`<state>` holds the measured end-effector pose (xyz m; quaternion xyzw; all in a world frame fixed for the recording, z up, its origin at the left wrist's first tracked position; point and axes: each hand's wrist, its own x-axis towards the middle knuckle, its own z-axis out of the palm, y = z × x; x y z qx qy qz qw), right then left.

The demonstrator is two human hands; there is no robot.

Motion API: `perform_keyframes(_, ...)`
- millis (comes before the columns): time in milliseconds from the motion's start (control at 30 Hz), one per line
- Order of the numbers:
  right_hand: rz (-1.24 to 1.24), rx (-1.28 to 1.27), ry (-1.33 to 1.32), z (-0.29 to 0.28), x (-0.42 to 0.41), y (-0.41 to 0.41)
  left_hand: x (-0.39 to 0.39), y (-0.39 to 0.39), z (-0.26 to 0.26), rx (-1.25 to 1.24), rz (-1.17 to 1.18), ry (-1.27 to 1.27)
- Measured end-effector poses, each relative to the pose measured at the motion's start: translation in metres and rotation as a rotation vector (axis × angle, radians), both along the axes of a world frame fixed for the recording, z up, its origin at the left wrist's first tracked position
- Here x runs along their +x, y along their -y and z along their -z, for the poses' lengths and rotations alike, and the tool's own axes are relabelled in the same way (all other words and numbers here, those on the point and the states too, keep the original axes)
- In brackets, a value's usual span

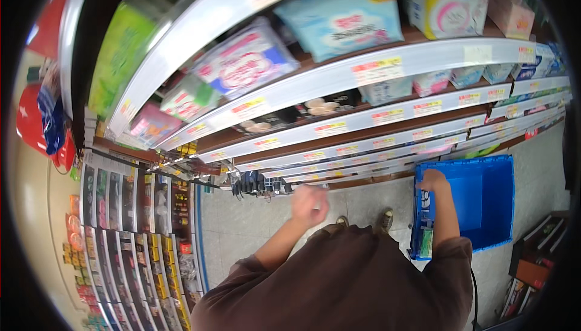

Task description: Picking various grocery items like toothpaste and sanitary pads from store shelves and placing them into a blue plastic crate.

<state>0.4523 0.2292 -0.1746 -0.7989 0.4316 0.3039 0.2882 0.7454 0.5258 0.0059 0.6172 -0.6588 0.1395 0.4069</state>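
Note:
My left hand [311, 205] is blurred, held in front of the lower shelves with its fingers curled. I make out no object in it. My right hand [432, 180] reaches over the near-left corner of a blue plastic tote [497, 204] on my right. Its fingertips point down and left, so whatever they touch is hidden. Along the tote's left side lie a green-and-white pack [426, 242] and a dark blue-and-white pack [425, 200]. Much of the tote's blue inside shows. Ahead on the shelves stand a light blue sanitary-pad pack [345, 20] and a purple-and-white pack [249, 61].
Shelf edges [386, 68] bearing price labels run across in front. Black folding umbrellas [261, 183] hang low on the left. A second shelving unit [140, 258] stands further left. Dark shelving [533, 258] rises at the right. Tiled floor [240, 226] lies around my shoes [386, 220].

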Motion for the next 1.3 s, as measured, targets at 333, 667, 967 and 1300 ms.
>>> perform_keyframes(333, -0.076, -0.19, 0.549, -0.094, 0.12, -0.205, 0.138, 0.015, -0.145, 0.075, -0.289, -0.266)
perform_keyframes(667, 0.106, -0.346, 0.908, -0.131, 0.163, -0.271, 0.16, 0.014, -0.126, -0.179, 0.103, -0.107)
perform_keyframes(967, 0.09, -0.933, 1.17, -0.235, 0.132, -0.279, 0.073, -0.007, -0.075, 0.126, 0.65, 0.084)
perform_keyframes(1300, 0.877, -0.879, 0.749, -0.116, -0.05, -0.16, 0.064, 0.045, -0.084, -0.141, -0.143, 0.23)
